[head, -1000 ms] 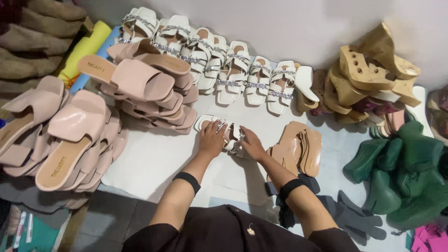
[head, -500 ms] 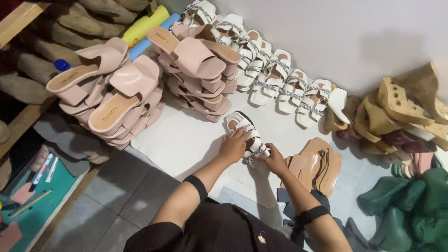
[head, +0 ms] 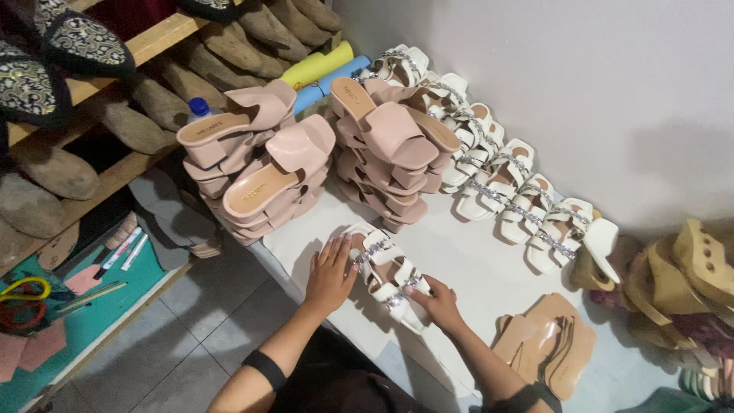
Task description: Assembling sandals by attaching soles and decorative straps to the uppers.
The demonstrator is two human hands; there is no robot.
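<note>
A pair of white sandals (head: pixel 388 273) with jewelled straps is seen lying on the white surface (head: pixel 474 268), near the middle of the view, heel ends pointing to the near right. The left hand (head: pixel 331 274) is laid flat on the surface against the left side of the pair, fingers spread and extended toward the toe end; nothing is gripped by it. The right hand (head: pixel 437 300) is placed at the near-right heel end of the pair, fingers curled over the sole edge; whether the sandal is actually clasped cannot be told. A black band (head: pixel 264 368) is worn on the left forearm.

To the far left of the pair, two stacks of pink slide sandals (head: pixel 264 172) and pink heeled mules (head: pixel 390 145) are noted, the stacks standing just beside each other. Along the wall on the far side, a row of white strapped sandals (head: pixel 497 180) is ranged. To the near right, tan insoles (head: pixel 547 344) are piled on the surface, well apart from the held pair. At the left edge, a wooden shelf (head: pixel 153 46) with brown shoe lasts (head: pixel 145 122) is recorded, and scissors (head: pixel 23 294) lie on a green mat (head: pixel 69 321) below it.
</note>
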